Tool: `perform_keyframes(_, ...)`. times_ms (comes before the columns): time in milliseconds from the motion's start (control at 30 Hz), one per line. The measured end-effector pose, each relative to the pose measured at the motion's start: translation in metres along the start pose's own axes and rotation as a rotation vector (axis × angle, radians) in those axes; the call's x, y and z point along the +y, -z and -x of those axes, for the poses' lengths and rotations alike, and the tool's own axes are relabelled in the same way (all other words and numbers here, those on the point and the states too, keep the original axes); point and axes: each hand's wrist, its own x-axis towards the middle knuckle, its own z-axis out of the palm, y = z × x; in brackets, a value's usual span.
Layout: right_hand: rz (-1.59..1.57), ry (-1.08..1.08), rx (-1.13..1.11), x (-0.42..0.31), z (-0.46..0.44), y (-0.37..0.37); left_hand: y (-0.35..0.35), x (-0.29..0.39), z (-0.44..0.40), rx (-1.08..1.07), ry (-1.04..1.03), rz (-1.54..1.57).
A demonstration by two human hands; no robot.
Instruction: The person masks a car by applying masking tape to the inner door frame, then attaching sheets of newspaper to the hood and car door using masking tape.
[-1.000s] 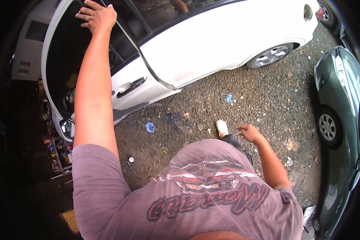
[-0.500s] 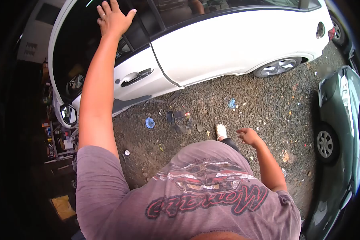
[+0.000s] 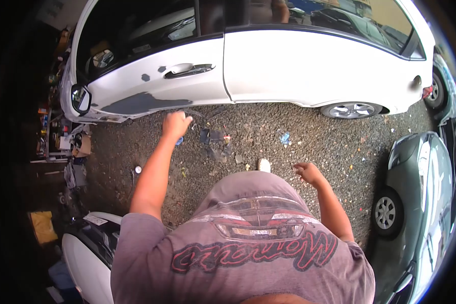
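My left hand [image 3: 176, 126] hangs over the gravel in front of the white car [image 3: 273, 63], its fingers curled in and its thumb standing out. I see nothing in it, and a gap of ground shows between it and the car's lower edge. The front door's handle [image 3: 190, 71] lies farther off, with grey patches [image 3: 137, 104] on the paint below and beside it. At my right side, my right hand [image 3: 309, 173] is held low above the gravel. Its fingers are loosely bent and apart, touching nothing that I can see.
To the right stands a dark green car [image 3: 415, 172]. The front of another white vehicle [image 3: 88, 266] shows at lower left. Shelves with clutter [image 3: 61, 137] line the left side. Bits of litter, including a blue scrap [image 3: 285, 138], lie on the gravel [image 3: 253, 121].
My left hand has come away from the front window, dropped toward me and curled its fingers. My view has shifted, showing more of the white car's side. The right hand stays low.
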Motion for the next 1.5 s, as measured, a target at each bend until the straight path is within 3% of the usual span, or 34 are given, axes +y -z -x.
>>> perform_keyframes(67,0.038,0.008,0.008,0.010,-0.004,-0.006,-0.044,-0.013,0.041,-0.087,0.101,0.076)
perform_keyframes(133,0.055,0.009,0.018,0.007,-0.003,-0.007,-0.122,-0.050,0.078,-0.089,0.025,0.289)
perform_keyframes(200,0.078,0.020,0.007,0.005,-0.003,-0.011,-0.161,-0.057,0.122,-0.291,0.096,0.485)
perform_keyframes(300,0.082,-0.061,-0.021,0.006,-0.007,-0.020,-0.184,-0.054,0.165,-0.423,0.106,0.414)
perform_keyframes(467,0.101,-0.089,-0.033,-0.003,-0.002,-0.034,-0.156,-0.047,0.168,-0.384,0.228,0.370)
perform_keyframes(600,0.096,-0.040,-0.023,0.006,-0.004,-0.039,-0.146,-0.067,0.123,-0.016,0.023,0.439)
perform_keyframes(867,0.045,-0.126,0.121,0.029,0.023,-0.039,-0.024,-0.011,-0.017,0.351,-0.162,0.226)
perform_keyframes(1000,0.357,-0.127,0.288,0.095,0.040,-0.050,0.021,0.036,-0.070,0.361,-0.162,0.088)
perform_keyframes(1067,0.322,-0.316,0.232,0.099,0.066,-0.050,0.022,0.046,-0.105,0.364,-0.098,0.013)
perform_keyframes(1200,0.245,-0.446,0.279,0.206,0.099,-0.068,0.018,0.048,-0.147,0.237,0.043,-0.026)
perform_keyframes(1267,0.216,-0.611,0.237,0.206,0.131,-0.069,0.015,0.043,-0.160,0.204,0.029,-0.051)
perform_keyframes(1400,0.394,-0.670,0.237,0.196,0.168,-0.079,0.023,0.042,-0.161,0.168,-0.015,-0.044)
perform_keyframes(1467,0.429,-0.710,0.044,0.250,0.159,-0.079,0.020,0.043,-0.151,0.187,-0.013,-0.076)
perform_keyframes(1500,0.261,-0.752,0.090,0.265,0.155,-0.077,0.016,0.042,-0.146,0.238,-0.017,-0.075)
